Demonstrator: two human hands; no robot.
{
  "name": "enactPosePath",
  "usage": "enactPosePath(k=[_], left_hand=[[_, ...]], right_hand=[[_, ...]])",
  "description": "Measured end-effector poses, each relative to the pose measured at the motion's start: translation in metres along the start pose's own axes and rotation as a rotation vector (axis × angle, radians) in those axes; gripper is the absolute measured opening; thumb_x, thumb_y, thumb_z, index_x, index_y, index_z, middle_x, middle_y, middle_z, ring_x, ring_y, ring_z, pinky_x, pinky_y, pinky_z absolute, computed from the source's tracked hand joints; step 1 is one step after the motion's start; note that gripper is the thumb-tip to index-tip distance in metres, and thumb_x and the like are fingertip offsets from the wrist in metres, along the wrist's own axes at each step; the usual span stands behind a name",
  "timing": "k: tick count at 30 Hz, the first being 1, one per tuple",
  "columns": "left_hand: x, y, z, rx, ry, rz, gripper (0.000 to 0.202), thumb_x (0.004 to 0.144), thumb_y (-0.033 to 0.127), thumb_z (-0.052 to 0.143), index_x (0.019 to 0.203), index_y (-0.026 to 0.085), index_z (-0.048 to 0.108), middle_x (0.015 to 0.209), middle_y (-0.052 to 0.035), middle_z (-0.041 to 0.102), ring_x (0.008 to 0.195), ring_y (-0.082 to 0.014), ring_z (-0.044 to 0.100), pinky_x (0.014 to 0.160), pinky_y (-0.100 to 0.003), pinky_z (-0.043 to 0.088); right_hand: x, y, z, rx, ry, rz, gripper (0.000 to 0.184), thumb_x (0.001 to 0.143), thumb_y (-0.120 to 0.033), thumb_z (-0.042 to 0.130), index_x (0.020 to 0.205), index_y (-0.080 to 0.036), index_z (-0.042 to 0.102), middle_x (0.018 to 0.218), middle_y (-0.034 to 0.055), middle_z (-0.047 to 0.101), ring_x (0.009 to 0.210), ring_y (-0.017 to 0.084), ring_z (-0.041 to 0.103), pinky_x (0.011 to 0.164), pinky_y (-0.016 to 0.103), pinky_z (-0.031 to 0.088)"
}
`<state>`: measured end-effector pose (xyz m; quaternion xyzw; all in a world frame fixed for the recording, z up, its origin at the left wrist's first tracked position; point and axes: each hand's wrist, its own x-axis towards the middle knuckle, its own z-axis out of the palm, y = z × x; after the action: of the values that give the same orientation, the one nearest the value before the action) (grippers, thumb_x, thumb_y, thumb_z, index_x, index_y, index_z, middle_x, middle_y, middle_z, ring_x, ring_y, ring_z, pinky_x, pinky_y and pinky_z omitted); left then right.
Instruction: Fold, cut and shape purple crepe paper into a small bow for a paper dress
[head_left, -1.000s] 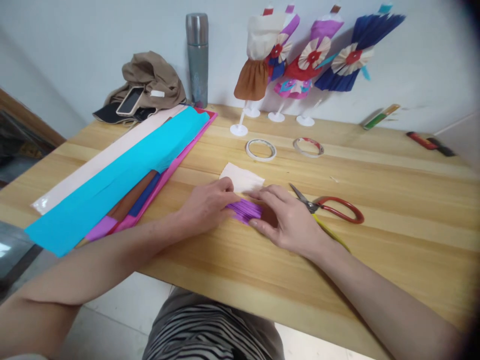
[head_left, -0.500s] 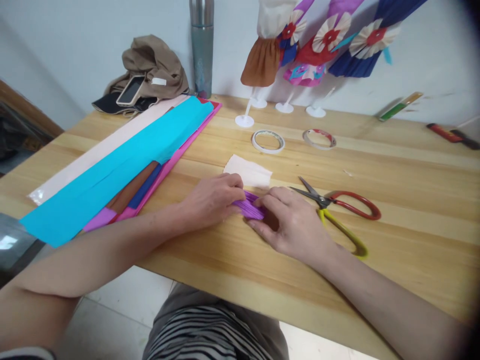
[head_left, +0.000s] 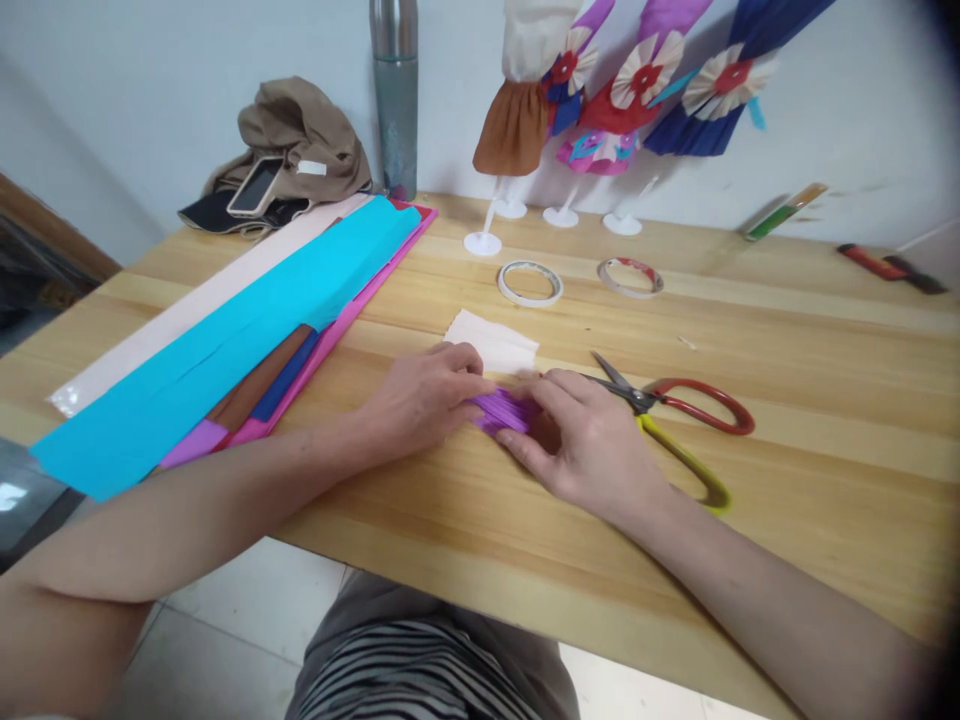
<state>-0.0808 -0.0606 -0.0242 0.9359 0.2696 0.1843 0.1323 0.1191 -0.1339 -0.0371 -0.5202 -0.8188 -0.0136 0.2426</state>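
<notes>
A small piece of purple crepe paper (head_left: 504, 410), gathered into narrow folds, lies low over the wooden table between both hands. My left hand (head_left: 427, 395) pinches its left end between thumb and fingers. At the right end, my right hand (head_left: 589, 435) curls around it, thumb below and fingers above, partly hiding it. Just beyond the hands rests a pale pink paper piece (head_left: 491, 340). Scissors (head_left: 641, 400) with one red and one yellow handle lie partly spread beside my right hand, their lower blade partly covered by it.
Long crepe sheets, a blue one (head_left: 225, 335) on top, lie at left. Two tape rolls (head_left: 530, 284) sit mid-table. Behind them stand paper dresses (head_left: 514, 125) on white stands. A bottle (head_left: 395, 110), a brown cap (head_left: 300, 135), a phone (head_left: 256, 187) and a cutter (head_left: 889, 268) are toward the back.
My fingers have shifted slightly on the purple paper, and its folds now look flatter and closer together. The whole view has moved a little.
</notes>
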Motion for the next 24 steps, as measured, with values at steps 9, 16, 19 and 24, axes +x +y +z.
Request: enactPosePath(k=[9,16,19,24], left_hand=[[0.003,-0.010,-0.002,0.020,0.003,0.144,0.026,0.085,0.031,0.069,0.107,0.017,0.070,0.116,-0.0089,0.069,0.106,-0.0239,0.057,0.097,-0.040,0.049],[0.005,-0.010,-0.001,0.008,-0.073,0.146,0.020,0.087,0.031,0.067,0.099,0.015,0.070,0.096,-0.0081,0.070,0.097,-0.0222,0.056,0.092,-0.037,0.047],[0.005,-0.010,-0.001,0.004,-0.111,0.127,0.020,0.088,0.030,0.064,0.102,0.017,0.070,0.100,-0.0081,0.068,0.100,-0.0225,0.056,0.091,-0.036,0.047],[0.004,-0.010,-0.006,-0.059,-0.157,0.106,0.035,0.086,0.029,0.067,0.120,0.022,0.064,0.105,-0.0073,0.065,0.101,-0.0219,0.056,0.092,-0.036,0.046]], right_hand=[[0.000,0.003,0.000,-0.021,0.006,0.021,0.050,0.086,-0.053,0.057,0.112,-0.010,0.063,0.102,0.0170,0.065,0.093,0.033,0.059,0.078,0.048,0.048],[-0.001,0.000,0.001,-0.052,-0.071,0.065,0.047,0.082,-0.053,0.062,0.106,-0.013,0.064,0.097,0.0144,0.067,0.088,0.032,0.059,0.078,0.047,0.047],[-0.001,-0.001,0.002,-0.049,-0.073,0.065,0.043,0.082,-0.050,0.063,0.107,-0.014,0.063,0.097,0.0146,0.067,0.089,0.032,0.060,0.078,0.046,0.047],[-0.001,0.000,0.002,-0.051,-0.082,0.043,0.043,0.081,-0.046,0.064,0.110,-0.013,0.063,0.101,0.0156,0.067,0.092,0.034,0.060,0.078,0.047,0.048]])
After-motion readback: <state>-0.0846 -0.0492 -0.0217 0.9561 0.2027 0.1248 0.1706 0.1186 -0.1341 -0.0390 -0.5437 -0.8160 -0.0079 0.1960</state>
